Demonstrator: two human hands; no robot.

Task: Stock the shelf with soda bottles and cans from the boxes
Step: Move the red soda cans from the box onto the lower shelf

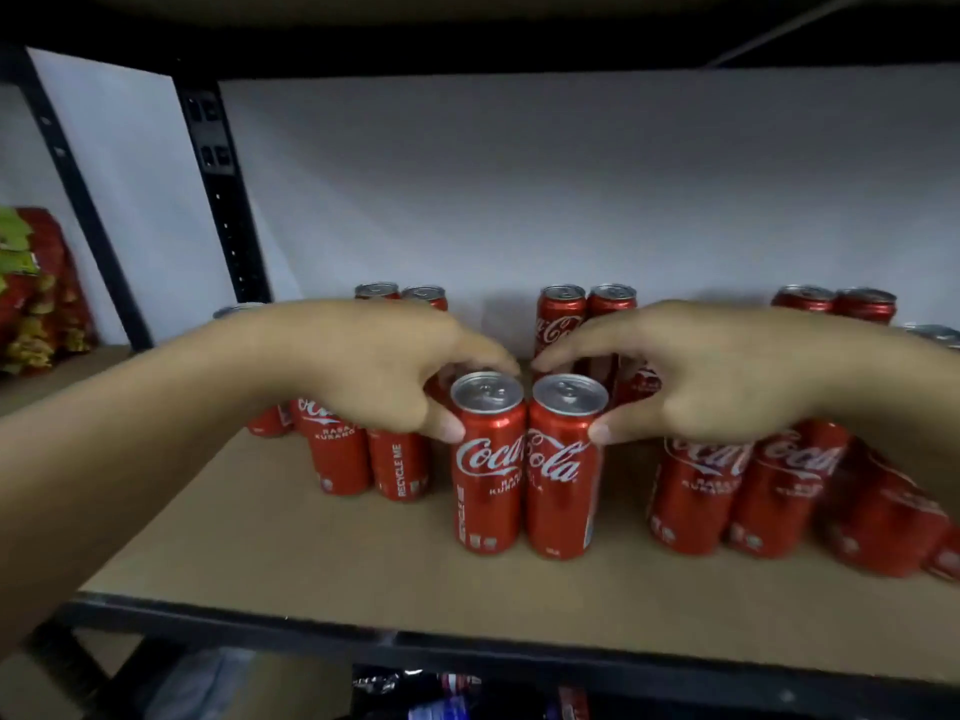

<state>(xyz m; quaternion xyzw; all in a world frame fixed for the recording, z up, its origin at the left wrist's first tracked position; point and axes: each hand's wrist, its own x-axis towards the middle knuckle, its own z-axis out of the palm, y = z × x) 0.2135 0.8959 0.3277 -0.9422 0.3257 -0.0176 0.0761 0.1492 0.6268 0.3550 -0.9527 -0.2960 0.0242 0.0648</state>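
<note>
Left can gripped in my left hand, right can in my right hand; I should square both upright, touching, labels forward.

Left front can: red body, white Coca-Cola script, small white print under it, white vertical text up the side, plain silver top. Right front can: same red, white script, silver top. Left group: red cans, white "RECYCLE ME" running vertically on one. Right group: red, white script, small white marks near the base. Back pair: red, silver tops, white script on one. Shelf board: plain tan-brown. Shelf frame: black, upright dotted with small holes. Wall: plain white, greyer in shadow. Bags far left: red with green and yellow patches. Packaging under the shelf: dark with red, white and blue bits, blurred.
</note>
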